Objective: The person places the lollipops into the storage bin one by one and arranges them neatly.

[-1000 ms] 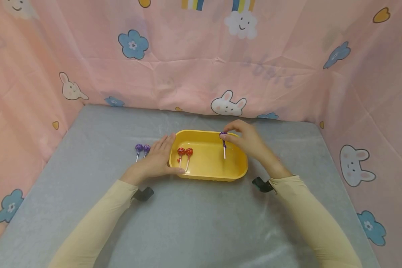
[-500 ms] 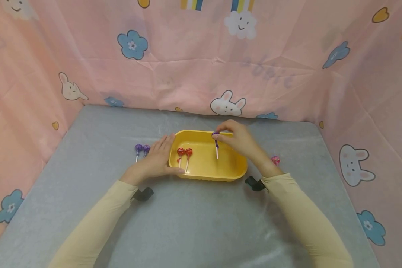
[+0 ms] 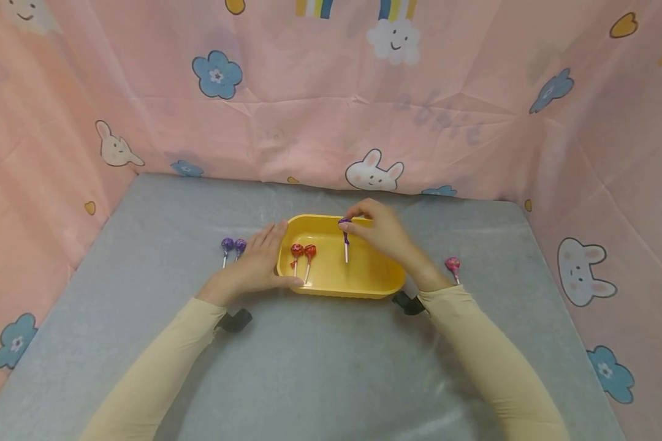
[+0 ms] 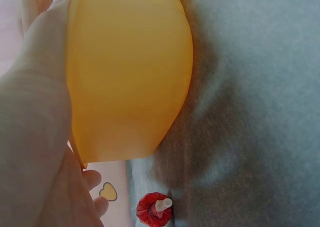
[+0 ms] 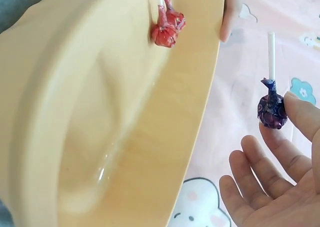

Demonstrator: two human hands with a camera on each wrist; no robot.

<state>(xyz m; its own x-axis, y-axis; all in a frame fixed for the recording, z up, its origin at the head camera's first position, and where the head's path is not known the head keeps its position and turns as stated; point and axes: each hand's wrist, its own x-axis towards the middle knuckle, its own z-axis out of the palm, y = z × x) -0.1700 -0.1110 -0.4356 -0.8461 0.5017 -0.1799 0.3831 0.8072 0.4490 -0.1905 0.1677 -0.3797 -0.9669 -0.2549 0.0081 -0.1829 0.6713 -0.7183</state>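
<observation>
A purple-wrapped lollipop point(image 3: 344, 228) hangs stick-down over the middle of the yellow plastic tub point(image 3: 358, 288). My right hand point(image 3: 380, 229) pinches its candy head between thumb and index finger, while the other fingers are loosely spread in the right wrist view. Two red lollipops point(image 3: 310, 251) lie side by side inside the tub at its left end. My left hand point(image 3: 256, 260) rests against the tub's left end, fingers stretched along the side and thumb over the front rim. In the left wrist view, the tub's outer wall point(image 4: 130, 77) fills the space beside this hand.
Two more purple lollipops point(image 3: 228, 244) lie on the grey cloth-covered table point(image 3: 320, 367) left of the tub, partly behind my left hand. A pink lollipop point(image 3: 453, 264) lies to the right, its stick partly covered by my right arm. A pink patterned curtain point(image 3: 309, 122) encloses the back and sides.
My right hand has moved left over the tub with the purple lollipop, bringing the pink lollipop at right into view. My left hand has stayed at the tub's left end.
</observation>
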